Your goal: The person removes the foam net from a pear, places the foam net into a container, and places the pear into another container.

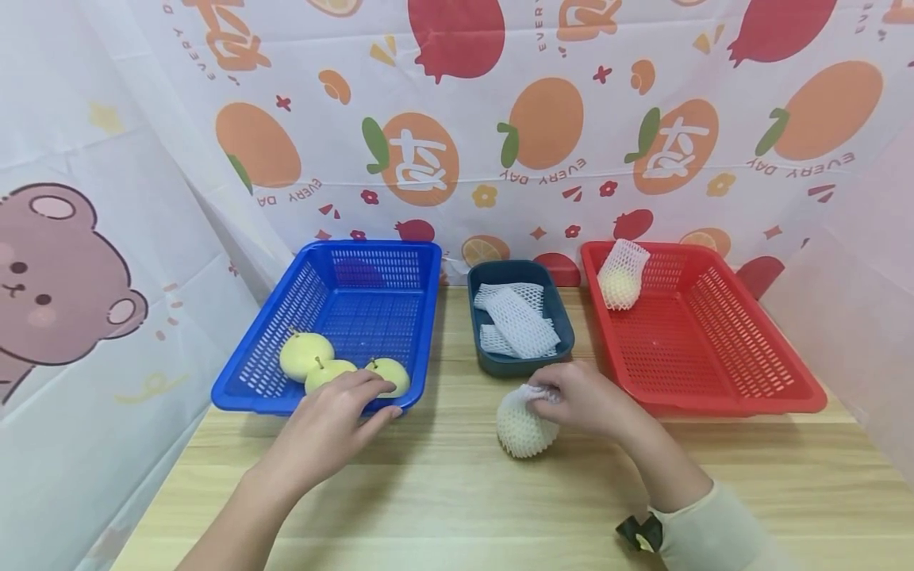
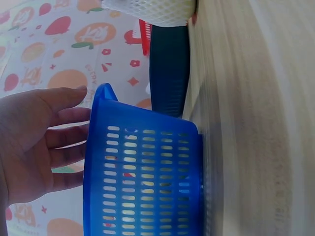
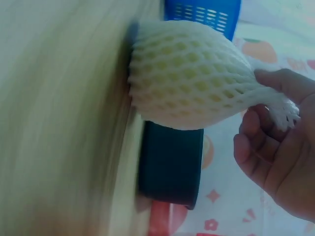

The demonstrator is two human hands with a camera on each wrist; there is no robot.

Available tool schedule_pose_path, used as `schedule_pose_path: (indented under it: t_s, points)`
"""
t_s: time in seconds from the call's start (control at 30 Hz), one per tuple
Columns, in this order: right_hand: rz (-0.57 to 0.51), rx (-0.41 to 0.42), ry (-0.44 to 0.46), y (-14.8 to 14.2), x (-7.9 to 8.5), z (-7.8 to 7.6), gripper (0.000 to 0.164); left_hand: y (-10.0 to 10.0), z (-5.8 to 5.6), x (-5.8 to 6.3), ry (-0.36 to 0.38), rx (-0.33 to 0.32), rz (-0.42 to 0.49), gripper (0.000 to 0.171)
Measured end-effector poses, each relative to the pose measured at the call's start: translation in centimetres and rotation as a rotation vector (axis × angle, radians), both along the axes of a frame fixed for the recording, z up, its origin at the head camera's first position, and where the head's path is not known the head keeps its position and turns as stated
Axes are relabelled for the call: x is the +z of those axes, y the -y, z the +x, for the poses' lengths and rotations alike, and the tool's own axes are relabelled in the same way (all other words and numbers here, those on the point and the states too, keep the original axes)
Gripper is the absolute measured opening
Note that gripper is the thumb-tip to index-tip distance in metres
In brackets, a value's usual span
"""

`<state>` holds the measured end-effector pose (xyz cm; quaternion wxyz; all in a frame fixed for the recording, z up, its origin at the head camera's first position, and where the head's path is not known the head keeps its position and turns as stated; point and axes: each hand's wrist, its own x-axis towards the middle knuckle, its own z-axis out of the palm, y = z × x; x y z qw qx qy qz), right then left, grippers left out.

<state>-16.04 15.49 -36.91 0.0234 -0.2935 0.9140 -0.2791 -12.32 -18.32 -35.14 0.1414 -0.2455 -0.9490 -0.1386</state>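
Note:
At the front of the table, my right hand point(image 1: 589, 400) pinches the gathered neck of a white foam net sleeve point(image 3: 280, 105). Inside the sleeve is a pale yellow pear point(image 3: 182, 73), its colour showing through the mesh, close over the wood. My left hand point(image 1: 332, 424) reaches over the front rim of the blue basket point(image 1: 431, 317), its fingers extended and slightly bent, holding nothing. Three bare yellow-green pears point(image 1: 305, 354) lie in that basket's front part. The hand partly hides two of them, and its fingertips are at the right-hand pear point(image 1: 393, 375).
Between the baskets stands a dark teal tub point(image 1: 564, 333) with several white foam sleeves point(image 1: 524, 321) in it. A red basket point(image 1: 714, 392) on the right holds one sleeved pear point(image 1: 620, 287) in its back left corner. A fruit-print cloth point(image 1: 485, 159) hangs behind.

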Motion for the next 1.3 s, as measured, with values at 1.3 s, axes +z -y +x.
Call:
schedule_pose_path:
  t_s: [1.3]
  points:
    - [-0.273,-0.121,0.007,-2.5,0.6,0.8,0.051,-13.8,-4.3,-2.9,0.342,-0.293,0.429,0.009]
